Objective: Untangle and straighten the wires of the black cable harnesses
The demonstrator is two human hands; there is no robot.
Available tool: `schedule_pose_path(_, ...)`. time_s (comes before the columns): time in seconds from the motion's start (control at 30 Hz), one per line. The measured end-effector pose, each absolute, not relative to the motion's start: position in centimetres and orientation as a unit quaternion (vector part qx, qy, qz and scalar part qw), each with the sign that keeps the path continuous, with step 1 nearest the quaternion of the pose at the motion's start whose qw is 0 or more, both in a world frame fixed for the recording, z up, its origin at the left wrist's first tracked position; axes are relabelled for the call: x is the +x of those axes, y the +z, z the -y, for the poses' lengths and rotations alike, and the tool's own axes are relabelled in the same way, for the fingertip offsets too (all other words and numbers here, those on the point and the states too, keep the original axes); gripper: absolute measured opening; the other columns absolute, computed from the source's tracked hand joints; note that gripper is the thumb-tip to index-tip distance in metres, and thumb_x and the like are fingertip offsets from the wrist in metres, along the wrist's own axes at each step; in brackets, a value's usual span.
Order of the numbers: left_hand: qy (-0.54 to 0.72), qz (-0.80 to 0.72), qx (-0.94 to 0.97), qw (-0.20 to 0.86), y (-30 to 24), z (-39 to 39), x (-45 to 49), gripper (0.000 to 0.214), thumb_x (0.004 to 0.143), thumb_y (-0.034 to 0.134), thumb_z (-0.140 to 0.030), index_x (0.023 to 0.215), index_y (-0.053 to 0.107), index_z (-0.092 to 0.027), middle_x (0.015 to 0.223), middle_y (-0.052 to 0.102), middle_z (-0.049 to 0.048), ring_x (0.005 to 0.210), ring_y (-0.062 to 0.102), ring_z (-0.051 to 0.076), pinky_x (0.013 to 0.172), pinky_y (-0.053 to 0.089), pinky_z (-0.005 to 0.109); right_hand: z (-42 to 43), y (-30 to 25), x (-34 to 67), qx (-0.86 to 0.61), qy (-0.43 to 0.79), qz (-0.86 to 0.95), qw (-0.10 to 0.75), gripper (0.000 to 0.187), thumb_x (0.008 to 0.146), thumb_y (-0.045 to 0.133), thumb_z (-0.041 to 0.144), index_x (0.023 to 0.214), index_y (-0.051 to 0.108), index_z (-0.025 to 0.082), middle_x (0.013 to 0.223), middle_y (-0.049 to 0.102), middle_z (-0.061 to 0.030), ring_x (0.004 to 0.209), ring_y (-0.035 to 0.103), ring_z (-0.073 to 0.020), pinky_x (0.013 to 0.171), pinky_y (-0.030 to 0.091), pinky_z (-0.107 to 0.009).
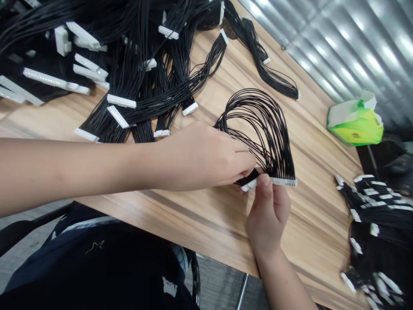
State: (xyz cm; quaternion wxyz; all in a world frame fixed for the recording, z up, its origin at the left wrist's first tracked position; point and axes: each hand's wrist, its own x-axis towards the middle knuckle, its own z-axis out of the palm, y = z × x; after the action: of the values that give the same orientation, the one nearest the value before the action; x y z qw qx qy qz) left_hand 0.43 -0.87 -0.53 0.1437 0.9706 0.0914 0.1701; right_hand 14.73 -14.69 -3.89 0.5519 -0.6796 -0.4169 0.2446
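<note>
Black wire harness (258,129) was held just above the wooden surface (309,224), its wires arching in a tall loop down into a white multi-pin connector strip (277,182). Left hand (206,159) came in from the left, forearm low across the surface, wrist fairly flat, fingers (240,157) clenched round the black wires at the strip's left end. Right hand (267,215) came up from below, wrist upright, thumb (263,181) pressed on the strip, with the other fingers curled beneath it, a firm pinch. Two-point hold looked deliberate: probably kept the strip steady and took wire tension off the pinched section. Finished-looking harnesses lay in a heap (129,77) upper left, another stack (371,224) sat at right, set apart from the working area. Green-yellow packet (355,127) sat near the far edge.
</note>
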Motion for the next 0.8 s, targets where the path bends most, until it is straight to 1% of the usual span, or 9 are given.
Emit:
schedule_pose_path(0.1,0.151,-0.108,0.965,0.187,-0.7,0.9,0.7,0.016,0.095,0.057,-0.028,0.094,0.069,-0.019,0.092,0.074,-0.0019,0.067,0.059,0.008,0.056,0.032,0.024,14.7,-3.9,15.0,-0.682,0.245,0.455,0.518,0.031,0.100,0.052,0.041,0.079,0.065,0.022,0.062,0.057,0.0029,0.056,0.052,-0.0124,0.055,0.042,-0.027)
schedule_pose_path(0.17,0.154,-0.107,0.963,0.195,-0.7,0.8,0.8,0.014,0.094,0.059,-0.028,0.095,0.070,-0.019,0.092,0.074,-0.0019,0.070,0.060,0.009,0.056,0.031,0.024,14.7,-3.9,15.1,-0.680,0.242,0.470,0.507,0.032,0.100,0.052,0.040,0.078,0.065,0.022,0.063,0.058,0.0032,0.057,0.052,-0.0120,0.055,0.041,-0.026)
schedule_pose_path(0.27,0.183,-0.086,0.965,0.167,-0.5,0.5,0.5,0.021,0.097,0.052,-0.026,0.091,0.071,-0.023,0.092,0.073,-0.0035,0.073,0.060,0.011,0.056,0.029,0.027,14.8,-4.0,15.1,-0.680,0.239,0.453,0.526,0.029,0.100,0.054,0.039,0.081,0.067,0.023,0.063,0.057,0.0035,0.057,0.051,-0.0119,0.055,0.041,-0.026)
schedule_pose_path(0.37,0.162,-0.059,0.977,0.126,-0.2,0.2,0.2,0.034,0.099,0.042,-0.018,0.090,0.073,-0.026,0.095,0.073,-0.0021,0.070,0.058,0.012,0.054,0.028,0.030,14.8,-3.9,14.9,-0.675,0.252,0.407,0.562,0.024,0.097,0.058,0.042,0.084,0.069,0.024,0.064,0.058,0.0027,0.058,0.051,-0.0136,0.055,0.041,-0.028)
schedule_pose_path(0.5,0.153,-0.044,0.981,0.111,-0.1,0.2,0.2,0.036,0.097,0.041,-0.012,0.093,0.074,-0.027,0.097,0.073,-0.0008,0.073,0.059,0.012,0.053,0.030,0.031,14.9,-3.7,14.8,-0.681,0.260,0.393,0.560,0.025,0.096,0.059,0.044,0.084,0.069,0.024,0.065,0.058,0.0016,0.058,0.051,-0.0148,0.057,0.043,-0.029)
schedule_pose_path(0.57,0.157,-0.049,0.978,0.124,-0.4,0.3,0.3,0.035,0.097,0.042,-0.014,0.092,0.073,-0.027,0.095,0.072,-0.0014,0.072,0.059,0.012,0.054,0.032,0.030,14.9,-3.6,14.9,-0.687,0.250,0.399,0.554,0.026,0.096,0.058,0.044,0.086,0.069,0.024,0.066,0.059,0.0016,0.059,0.052,-0.0144,0.057,0.043,-0.029)
schedule_pose_path(0.67,0.186,-0.057,0.965,0.177,-1.0,0.3,0.7,0.027,0.100,0.045,-0.024,0.093,0.071,-0.025,0.097,0.071,-0.0023,0.073,0.059,0.010,0.056,0.034,0.028,14.9,-3.6,14.9,-0.687,0.239,0.435,0.531,0.030,0.098,0.055,0.043,0.080,0.068,0.023,0.063,0.059,0.0023,0.057,0.052,-0.0135,0.056,0.042,-0.028)
schedule_pose_path(0.73,0.206,-0.049,0.956,0.202,-1.3,0.3,0.9,0.021,0.099,0.049,-0.026,0.093,0.069,-0.022,0.097,0.070,-0.0019,0.073,0.058,0.009,0.058,0.034,0.026,14.9,-3.6,15.0,-0.685,0.239,0.460,0.512,0.032,0.099,0.053,0.042,0.078,0.067,0.023,0.062,0.060,0.0023,0.056,0.053,-0.0135,0.055,0.042,-0.027)
schedule_pose_path(0.8,0.197,-0.046,0.957,0.207,-1.4,0.3,1.0,0.016,0.095,0.054,-0.026,0.090,0.068,-0.020,0.094,0.069,-0.0012,0.070,0.056,0.009,0.057,0.033,0.026,14.8,-3.6,15.0,-0.682,0.247,0.475,0.498,0.031,0.100,0.052,0.039,0.079,0.067,0.023,0.063,0.061,0.0023,0.057,0.054,-0.0133,0.055,0.042,-0.027)
